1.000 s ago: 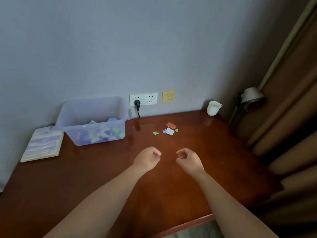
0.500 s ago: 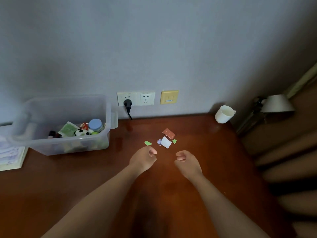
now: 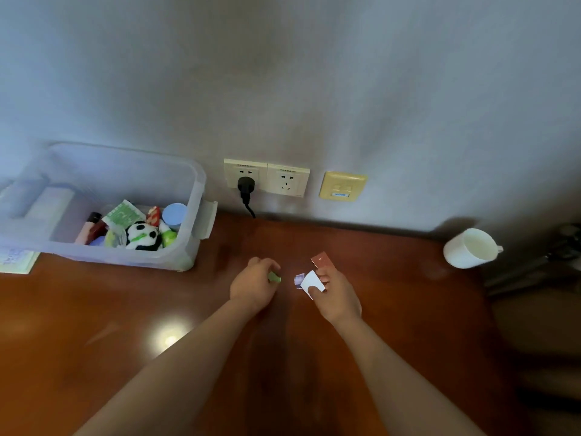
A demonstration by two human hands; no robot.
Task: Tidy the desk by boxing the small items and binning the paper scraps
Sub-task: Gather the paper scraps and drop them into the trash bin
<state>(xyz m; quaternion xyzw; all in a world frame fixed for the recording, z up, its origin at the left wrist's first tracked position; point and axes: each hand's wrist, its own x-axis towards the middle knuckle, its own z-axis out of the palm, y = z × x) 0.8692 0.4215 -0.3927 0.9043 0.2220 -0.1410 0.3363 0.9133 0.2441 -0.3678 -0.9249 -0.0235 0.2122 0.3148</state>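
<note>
Paper scraps lie on the brown desk (image 3: pixel 94 325) in front of the wall sockets. My left hand (image 3: pixel 253 286) curls over a small green scrap (image 3: pixel 275 277) and pinches it. My right hand (image 3: pixel 338 295) pinches a white scrap (image 3: pixel 309 282) between thumb and fingers. A small purple scrap (image 3: pixel 298 280) lies just left of the white one, and a red-brown scrap (image 3: pixel 322 260) sits just beyond my right fingers. At the back left stands a clear plastic box (image 3: pixel 195 196) holding several small items, among them a panda toy (image 3: pixel 143 236).
A white mug (image 3: pixel 468 251) stands at the back right by the wall. A black plug (image 3: pixel 245 187) and its cord hang from the wall socket behind the scraps. A booklet (image 3: pixel 15 261) lies left of the box. The desk's right edge drops off near a dark lamp base.
Both hands have reached forward to the scraps; the left now pinches the green scrap and the right the white one. The view has tilted down and closer to the desk.
</note>
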